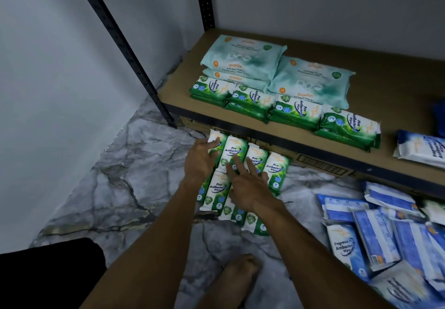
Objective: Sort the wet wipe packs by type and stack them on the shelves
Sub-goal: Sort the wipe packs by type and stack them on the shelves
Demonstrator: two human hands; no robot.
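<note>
We see green pine wipe packs [234,149] lying in two rows on the marble floor [134,164], just in front of the lower shelf [397,96]. The left hand [198,164] lies over the leftmost pack [216,134] of the far row, fingers bent; we cannot tell whether it clasps the pack or only touches it. The right hand [250,188] rests released, fingers straight and spread, on the middle packs. On the shelf, stacked green packs [296,111] sit before pale teal packs [243,55]. Blue packs [375,243] lie heaped on the floor at right.
</note>
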